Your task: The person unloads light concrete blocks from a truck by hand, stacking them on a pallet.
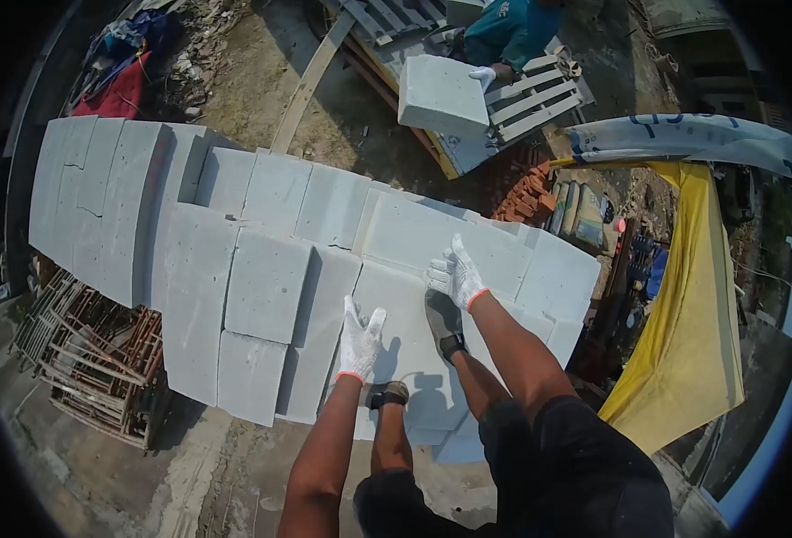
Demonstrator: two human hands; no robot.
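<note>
So, the chunky pale-grey concrete-looking block (442, 92), a co-worker's white-gloved hand (483, 78) on its edge, was well ahead; couldn't tell its long axis. The white-gloved right hand (455, 274) was nearer, the white-gloved left hand (361, 340) further back, both spread and empty.

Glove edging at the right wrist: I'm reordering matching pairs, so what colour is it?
The glove edging is orange-red, showing best in the head view.

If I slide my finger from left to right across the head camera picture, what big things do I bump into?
Stack of rusty-looking frames → left hand in a white glove → right hand, gloved too → red bricks → yellow sheet.
</note>
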